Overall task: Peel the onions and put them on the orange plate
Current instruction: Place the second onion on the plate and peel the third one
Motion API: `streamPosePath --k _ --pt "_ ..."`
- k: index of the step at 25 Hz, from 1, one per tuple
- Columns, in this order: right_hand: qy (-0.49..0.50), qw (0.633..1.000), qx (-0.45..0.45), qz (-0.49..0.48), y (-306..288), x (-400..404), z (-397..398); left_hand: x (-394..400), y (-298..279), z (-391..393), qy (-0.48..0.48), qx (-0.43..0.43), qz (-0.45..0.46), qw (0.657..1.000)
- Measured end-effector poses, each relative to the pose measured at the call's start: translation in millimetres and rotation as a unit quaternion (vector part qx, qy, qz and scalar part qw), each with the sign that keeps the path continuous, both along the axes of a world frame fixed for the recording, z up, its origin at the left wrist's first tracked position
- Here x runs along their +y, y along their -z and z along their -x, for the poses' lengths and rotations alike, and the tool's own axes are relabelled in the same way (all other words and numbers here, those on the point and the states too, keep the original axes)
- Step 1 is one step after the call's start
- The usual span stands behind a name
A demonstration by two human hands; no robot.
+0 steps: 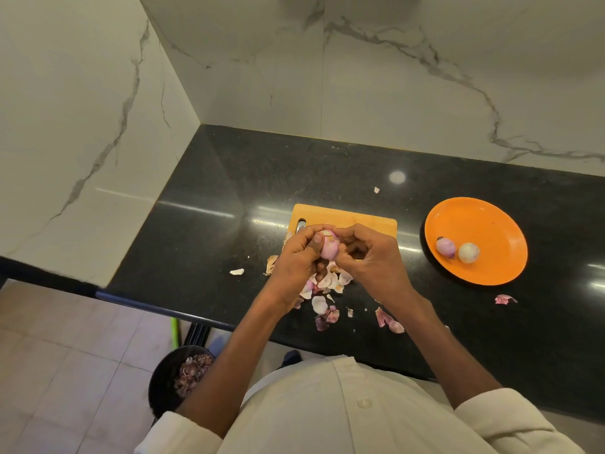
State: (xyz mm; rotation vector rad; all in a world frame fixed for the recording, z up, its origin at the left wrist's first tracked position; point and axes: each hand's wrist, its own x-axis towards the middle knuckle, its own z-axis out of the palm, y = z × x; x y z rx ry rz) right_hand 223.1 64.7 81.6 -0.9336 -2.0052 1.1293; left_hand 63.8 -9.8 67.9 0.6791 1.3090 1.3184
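A small pale purple onion is held above the wooden cutting board. My left hand grips it from the left, thumb across its front. My right hand pinches at its top right side, fingers curled. To the right lies the orange plate with two peeled onions on it, a purple one and a whiter one. The lower part of the board is hidden by my hands.
Loose onion skins lie scattered on the black counter below my hands, with single bits further out. A black bin holding skins stands on the floor at the lower left. Marble walls close the back and left.
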Motion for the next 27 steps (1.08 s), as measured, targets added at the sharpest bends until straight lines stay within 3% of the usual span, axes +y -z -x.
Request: streamPosePath --k 6,10,12,17,21,27 --pt "0.030 0.998 -0.053 0.020 -5 1 4 -1 2 -6 -0.002 0.015 0.004 1.000" --pt "-0.029 0.978 0.062 0.198 -13 3 1 -2 -8 0 -0.025 -0.048 0.007 0.998" --pt "-0.025 0.969 0.098 0.226 -12 4 -1 -3 -13 2 -0.020 -0.066 0.000 0.998" --pt "0.002 0.981 0.086 0.174 -11 1 -1 -4 -14 2 -0.004 -0.046 -0.007 0.999" --pt "0.003 0.995 0.025 0.101 -6 -2 2 -1 -10 0 0.003 -0.003 0.006 1.000" --pt "0.005 0.989 -0.036 0.141 -10 -2 6 -4 -6 -2 0.019 0.070 0.015 0.997"
